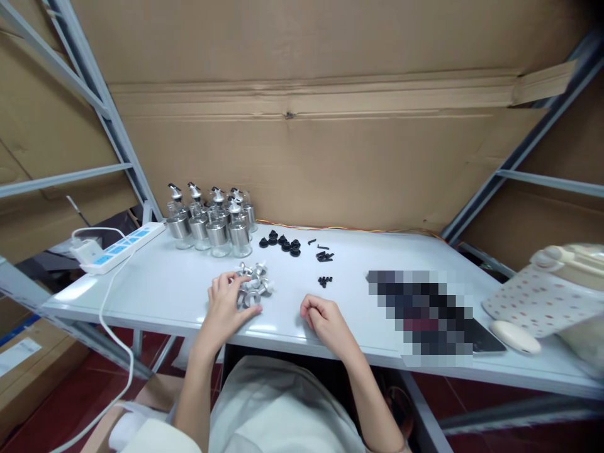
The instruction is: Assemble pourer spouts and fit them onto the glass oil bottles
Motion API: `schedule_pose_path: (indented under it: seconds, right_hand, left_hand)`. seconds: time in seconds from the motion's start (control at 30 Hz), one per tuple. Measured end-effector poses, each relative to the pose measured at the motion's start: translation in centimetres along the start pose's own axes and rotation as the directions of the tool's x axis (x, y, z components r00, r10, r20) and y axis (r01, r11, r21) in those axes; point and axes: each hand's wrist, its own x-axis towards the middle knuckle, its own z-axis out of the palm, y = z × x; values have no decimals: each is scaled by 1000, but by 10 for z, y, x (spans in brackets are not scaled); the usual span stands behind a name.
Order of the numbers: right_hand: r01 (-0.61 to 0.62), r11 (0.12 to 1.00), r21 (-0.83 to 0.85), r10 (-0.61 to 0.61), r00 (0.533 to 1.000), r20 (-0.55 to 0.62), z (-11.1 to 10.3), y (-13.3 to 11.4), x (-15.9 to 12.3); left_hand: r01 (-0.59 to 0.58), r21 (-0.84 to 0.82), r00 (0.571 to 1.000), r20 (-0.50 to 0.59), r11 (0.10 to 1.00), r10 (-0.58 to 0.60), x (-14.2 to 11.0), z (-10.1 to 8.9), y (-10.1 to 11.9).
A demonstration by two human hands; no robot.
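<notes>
My left hand [227, 302] rests on a small heap of silver metal caps [253, 286] near the front of the white table [165, 283]. Its fingers are curled over the caps at the heap's left side. My right hand [325, 318] lies on the table to the right of the heap, its fingers curled in loosely. I cannot make out anything inside it. Behind the heap stand several glass bottles with silver pourer tops [212, 220]. Black rubber stoppers [280, 242] and small black screws [324, 267] lie to the right of the bottles.
A white power strip [123, 246] with a trailing cable lies at the table's left edge. A dark tablet [476, 336], a cream mouse [515, 335] and a dotted cloth [542, 296] sit at the right. Cardboard [330, 157] backs the table, between metal rack struts.
</notes>
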Motion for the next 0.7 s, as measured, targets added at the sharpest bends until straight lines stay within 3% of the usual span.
schedule_pose_path:
  seconds: [0.17,0.4,0.57,0.7]
  right_hand:
    - [-2,1000,0,2,1000,-12,0,-1,-1]
    - [-18,999,27,18,1000,-10,-1,-3,-2]
    - [-20,999,27,20,1000,-4,-1,-2,-3]
    - [-22,999,25,22,1000,-8,-1,-2,-3]
  left_hand:
    - [-22,-50,996,89,998,27,0,-5,-9]
    - [-48,-202,996,62,978,62,2,-3,-9]
    - [86,-258,995,-27,962,-96,2,-7,-6]
    - [116,-316,993,61,942,-102,2,-8,-7]
